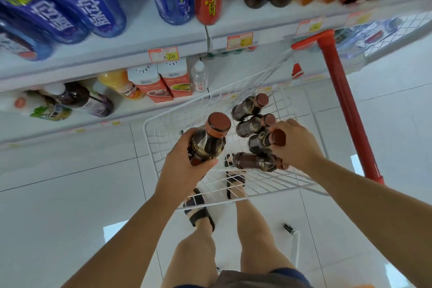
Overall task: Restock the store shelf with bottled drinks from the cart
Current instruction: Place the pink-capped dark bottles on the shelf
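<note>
Left hand (184, 162) wrapped round upright bottle (209, 141), right hand (295, 145) at three o'clock curled on neck of second bottle (259, 143), liable to slip back into cart (146, 138).

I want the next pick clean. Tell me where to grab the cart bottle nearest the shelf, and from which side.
Grip the farthest bottle at the neck just under its brown cap, coming from above. It lies cap-up toward you, and a neighbouring bottle crowds its near side, so the cap end looks freest.
</note>
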### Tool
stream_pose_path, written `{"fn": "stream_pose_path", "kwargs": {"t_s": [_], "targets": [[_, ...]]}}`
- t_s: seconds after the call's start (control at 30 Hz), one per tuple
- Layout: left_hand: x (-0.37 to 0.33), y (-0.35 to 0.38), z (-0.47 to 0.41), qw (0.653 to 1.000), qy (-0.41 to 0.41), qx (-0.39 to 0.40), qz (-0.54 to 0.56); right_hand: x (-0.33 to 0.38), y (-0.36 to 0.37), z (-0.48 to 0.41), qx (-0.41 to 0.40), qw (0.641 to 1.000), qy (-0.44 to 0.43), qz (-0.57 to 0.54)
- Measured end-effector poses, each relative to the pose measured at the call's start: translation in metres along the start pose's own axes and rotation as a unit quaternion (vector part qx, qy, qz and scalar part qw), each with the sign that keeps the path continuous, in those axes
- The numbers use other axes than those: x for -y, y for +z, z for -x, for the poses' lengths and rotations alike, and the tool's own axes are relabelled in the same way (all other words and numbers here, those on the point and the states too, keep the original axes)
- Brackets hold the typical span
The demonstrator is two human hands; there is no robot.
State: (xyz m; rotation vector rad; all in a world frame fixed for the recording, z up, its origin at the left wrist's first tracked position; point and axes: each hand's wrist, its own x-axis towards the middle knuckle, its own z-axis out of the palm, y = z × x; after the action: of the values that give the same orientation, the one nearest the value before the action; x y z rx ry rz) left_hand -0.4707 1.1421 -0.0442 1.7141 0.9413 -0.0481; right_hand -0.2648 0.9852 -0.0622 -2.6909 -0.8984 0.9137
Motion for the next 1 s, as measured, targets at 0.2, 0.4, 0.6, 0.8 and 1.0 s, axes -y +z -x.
{"fn": "stream_pose_path", "kwargs": {"t_s": [0.2, 0.4, 0.6, 0.8, 1.0], "targets": [[-0.088, -0.062, 0.046, 0.996, 0.08, -0.026, 0.029, 0.062, -0.12, 0.079, -0.114, 0.986, -0.053, -0.108], [-0.202, -0.121, 0.079, 0.972, 0.224, -0.066, 0.002, 0.127, -0.24, 0.139, -0.21, 0.947, -0.164, -0.179], [-0.306, -0.16, 0.114, 0.94, 0.329, -0.092, 0.016, 0.168, -0.341, 0.188, -0.44, 0.846, -0.225, -0.198], [-0.368, -0.168, 0.141, 0.907, 0.402, -0.125, 0.031, 0.178, -0.409, 0.21, -0.608, 0.711, -0.322, -0.144], [-0.431, -0.164, 0.129, 0.88, 0.44, -0.179, 0.008, 0.181, -0.472, 0.178, -0.631, 0.691, -0.335, -0.104]]}}
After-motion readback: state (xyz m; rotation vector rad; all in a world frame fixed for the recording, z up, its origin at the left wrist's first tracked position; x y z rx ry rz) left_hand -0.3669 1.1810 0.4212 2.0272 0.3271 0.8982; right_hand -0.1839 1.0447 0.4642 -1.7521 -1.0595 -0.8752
